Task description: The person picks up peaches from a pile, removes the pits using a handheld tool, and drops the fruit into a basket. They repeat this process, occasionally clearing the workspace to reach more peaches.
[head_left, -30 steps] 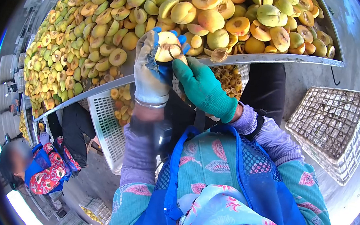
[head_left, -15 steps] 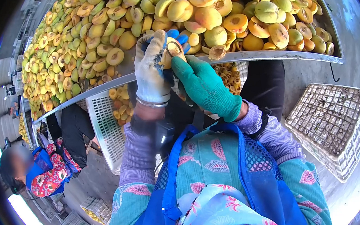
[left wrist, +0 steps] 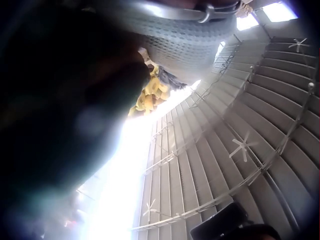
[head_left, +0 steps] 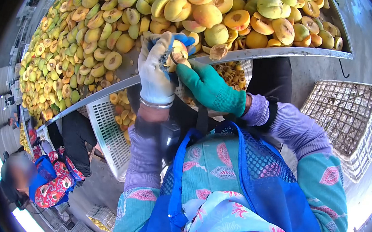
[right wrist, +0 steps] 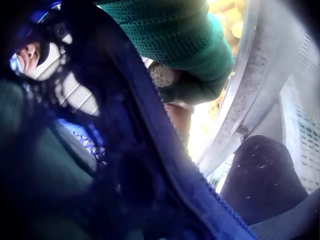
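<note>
My left hand, in a white glove with blue fingers, holds a yellow peach half just in front of the table's metal edge. My right hand, in a green knitted glove, grips a pitting knife; its thin dark curved blade lies against the fruit flesh. The green thumb presses close beside the blade. In the right wrist view, the blunt end of the knife's handle shows under the green glove. The left wrist view shows mostly the white cuff, and the fruit there is hidden.
Halved peaches cover the metal-edged table. Below its edge stand a white crate with fruit and a container of scraps. An upturned white crate is at right. Another person sits at left.
The peach half has turned in my left hand, whose fingers have closed further round it. The knife blade has shifted along the flesh. The head view has moved slightly.
</note>
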A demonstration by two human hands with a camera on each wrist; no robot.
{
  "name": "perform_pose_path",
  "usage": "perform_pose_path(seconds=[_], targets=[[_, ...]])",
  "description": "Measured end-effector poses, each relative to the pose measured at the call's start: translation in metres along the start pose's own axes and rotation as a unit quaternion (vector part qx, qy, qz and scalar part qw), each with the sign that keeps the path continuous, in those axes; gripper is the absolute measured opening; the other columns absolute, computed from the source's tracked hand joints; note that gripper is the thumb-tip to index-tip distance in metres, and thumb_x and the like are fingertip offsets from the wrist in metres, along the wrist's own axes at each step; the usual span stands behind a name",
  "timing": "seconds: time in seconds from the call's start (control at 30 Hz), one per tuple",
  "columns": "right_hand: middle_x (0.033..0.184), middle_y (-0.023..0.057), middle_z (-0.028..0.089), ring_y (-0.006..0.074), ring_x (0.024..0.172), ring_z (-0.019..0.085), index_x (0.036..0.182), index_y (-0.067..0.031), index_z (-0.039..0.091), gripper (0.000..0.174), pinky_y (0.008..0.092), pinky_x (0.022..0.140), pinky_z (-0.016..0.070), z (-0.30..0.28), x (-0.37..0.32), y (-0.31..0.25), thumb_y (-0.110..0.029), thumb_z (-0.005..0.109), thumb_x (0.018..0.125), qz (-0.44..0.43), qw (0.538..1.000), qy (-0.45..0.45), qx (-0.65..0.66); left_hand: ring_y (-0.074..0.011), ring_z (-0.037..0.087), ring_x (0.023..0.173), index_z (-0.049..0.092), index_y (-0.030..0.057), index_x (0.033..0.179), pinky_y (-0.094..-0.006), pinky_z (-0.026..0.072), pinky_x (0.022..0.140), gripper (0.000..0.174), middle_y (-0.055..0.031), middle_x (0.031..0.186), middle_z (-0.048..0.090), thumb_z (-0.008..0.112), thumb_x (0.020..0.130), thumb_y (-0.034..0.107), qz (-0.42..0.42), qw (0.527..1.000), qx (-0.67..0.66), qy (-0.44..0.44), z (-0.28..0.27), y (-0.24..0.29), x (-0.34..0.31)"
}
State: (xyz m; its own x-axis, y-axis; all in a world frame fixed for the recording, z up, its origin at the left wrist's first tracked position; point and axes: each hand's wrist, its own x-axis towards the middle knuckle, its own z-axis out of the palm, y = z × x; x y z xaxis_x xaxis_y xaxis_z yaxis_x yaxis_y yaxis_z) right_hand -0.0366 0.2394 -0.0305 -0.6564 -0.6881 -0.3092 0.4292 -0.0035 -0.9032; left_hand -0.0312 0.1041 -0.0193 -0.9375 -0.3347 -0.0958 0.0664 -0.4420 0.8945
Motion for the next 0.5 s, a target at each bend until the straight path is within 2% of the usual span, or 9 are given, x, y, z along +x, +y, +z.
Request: perform_pose_path(seconds=[0.07,0.1,0.17,0.2,0.23,0.3,0.37,0.43,0.5], targets=[[0.061,-0.0006,0.048,0.0081,0.044,0.041,0.097,-0.0093,0.057,0.046,0.0238,0.039,0.0304,0.006,-0.002,0.004,-0.052,0.039,0.101,0.019,0.995,-0.007,0.098,-0.0332,0.067,0.092,0.050,0.0009,0.103,-0.0455,0.0573,0.083,0.017,-0.0201,0.098,0.065,0.051,0.097,0.017,-0.011,1.000,-0.024,0.008,0.004,-0.001,0.000],[0.061,-0.0007,0.048,0.0079,0.045,0.041,0.094,-0.0095,0.056,0.046,0.0236,0.039,0.0307,0.006,-0.006,0.002,-0.052,0.040,0.101,0.031,0.990,-0.036,0.131,-0.0312,0.068,0.087,0.050,0.0010,0.100,-0.0428,0.0587,0.080,0.015,-0.0192,0.095,0.066,0.055,0.096,0.014,-0.013,0.999,-0.038,0.011,0.008,-0.001,0.001],[0.061,-0.0011,0.047,0.0076,0.047,0.042,0.090,-0.0099,0.055,0.047,0.0232,0.041,0.0312,0.002,-0.012,-0.007,-0.054,0.041,0.100,0.057,0.974,-0.094,0.200,-0.0311,0.067,0.092,0.050,0.0005,0.101,-0.0441,0.0566,0.085,0.013,-0.0197,0.097,0.065,0.054,0.094,0.011,-0.030,0.997,-0.068,-0.014,0.011,0.001,0.002],[0.060,0.0009,0.053,0.0115,0.044,0.049,0.078,-0.0094,0.053,0.051,0.0235,0.037,0.0368,-0.007,-0.001,0.005,-0.055,0.042,0.098,0.111,0.964,-0.106,0.218,-0.0305,0.066,0.093,0.051,0.0001,0.101,-0.0438,0.0559,0.086,0.014,-0.0196,0.098,0.065,0.055,0.094,0.011,-0.041,0.995,-0.085,-0.018,0.010,0.001,0.002],[0.061,0.0012,0.053,0.0115,0.043,0.049,0.079,-0.0077,0.053,0.050,0.0242,0.037,0.0379,-0.015,-0.003,-0.006,-0.054,0.045,0.098,0.108,0.963,-0.115,0.220,-0.0300,0.066,0.095,0.051,-0.0003,0.102,-0.0434,0.0552,0.088,0.014,-0.0194,0.099,0.065,0.055,0.093,0.010,-0.056,0.993,-0.101,-0.019,0.007,0.001,0.001],[0.062,0.0012,0.052,0.0116,0.044,0.050,0.083,-0.0056,0.054,0.053,0.0251,0.037,0.0388,-0.020,0.002,-0.008,-0.055,0.043,0.098,0.042,0.999,-0.015,0.023,-0.0259,0.065,0.097,0.055,-0.0024,0.108,-0.0400,0.0532,0.089,0.021,-0.0171,0.100,0.066,0.056,0.092,0.011,-0.084,0.993,-0.050,-0.070,-0.002,0.007,0.008],[0.062,0.0011,0.052,0.0115,0.044,0.050,0.087,-0.0041,0.056,0.055,0.0259,0.038,0.0394,-0.001,0.004,0.005,-0.056,0.041,0.099,-0.031,0.998,0.063,0.003,-0.0239,0.065,0.095,0.056,-0.0032,0.111,-0.0374,0.0532,0.088,0.024,-0.0158,0.100,0.066,0.056,0.093,0.013,-0.095,0.992,0.042,-0.073,0.006,0.018,0.009],[0.063,0.0009,0.052,0.0113,0.045,0.051,0.090,-0.0028,0.057,0.056,0.0265,0.038,0.0397,0.006,-0.002,0.008,-0.056,0.041,0.099,-0.020,0.997,0.074,0.014,-0.0206,0.064,0.089,0.059,-0.0037,0.112,-0.0328,0.0533,0.084,0.027,-0.0135,0.098,0.066,0.058,0.093,0.015,-0.121,0.989,0.033,-0.080,0.006,0.015,0.007],[0.063,0.0006,0.051,0.0111,0.046,0.051,0.093,-0.0014,0.057,0.057,0.0268,0.039,0.0398,-0.001,-0.013,-0.004,-0.055,0.041,0.099,0.068,0.996,0.013,0.048,-0.0183,0.064,0.086,0.060,-0.0038,0.110,-0.0307,0.0531,0.083,0.026,-0.0117,0.097,0.066,0.059,0.092,0.015,-0.164,0.982,0.019,-0.096,0.003,0.018,0.004]])
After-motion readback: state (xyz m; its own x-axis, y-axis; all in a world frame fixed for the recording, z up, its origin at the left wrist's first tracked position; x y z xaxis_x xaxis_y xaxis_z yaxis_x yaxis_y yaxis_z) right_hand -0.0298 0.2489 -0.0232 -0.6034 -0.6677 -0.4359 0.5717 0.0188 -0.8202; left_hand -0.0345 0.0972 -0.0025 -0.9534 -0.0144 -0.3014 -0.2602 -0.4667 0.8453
